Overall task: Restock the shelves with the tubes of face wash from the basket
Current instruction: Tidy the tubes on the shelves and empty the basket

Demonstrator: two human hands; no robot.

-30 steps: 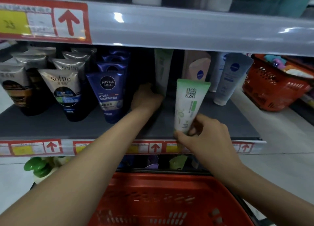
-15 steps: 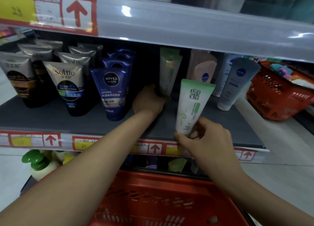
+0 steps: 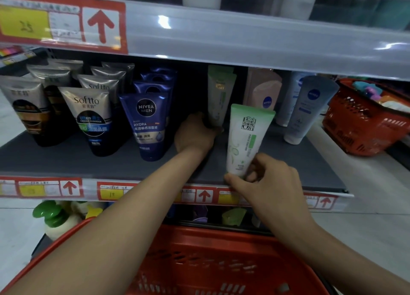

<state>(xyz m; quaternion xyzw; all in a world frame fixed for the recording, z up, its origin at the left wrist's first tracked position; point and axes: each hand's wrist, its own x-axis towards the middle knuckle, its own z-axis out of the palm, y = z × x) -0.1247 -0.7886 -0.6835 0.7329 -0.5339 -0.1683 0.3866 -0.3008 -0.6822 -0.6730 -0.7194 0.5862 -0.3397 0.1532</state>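
Note:
My left hand [image 3: 196, 135] reaches deep into the grey shelf [image 3: 111, 164] and grips the base of a green-and-white face wash tube [image 3: 219, 95] that stands upright near the back. Another tube of the same kind shows just behind it. My right hand [image 3: 264, 181] pinches the lower end of a second green-and-white tube [image 3: 246, 139], held upright over the shelf's front part. Below my arms is the red basket [image 3: 199, 261]; its contents are not visible.
Softto tubes [image 3: 91, 115] and blue Nivea Men tubes [image 3: 148, 121] stand to the left, a pink Nivea tube [image 3: 264, 93] and pale Nivea tubes [image 3: 310, 108] to the right. Another red basket [image 3: 366, 121] sits at far right. The upper shelf's edge [image 3: 244, 37] overhangs.
The view has shifted so the shelf sits lower in frame. The back tube in my left hand now stands out upright. My right hand's tube has barely moved.

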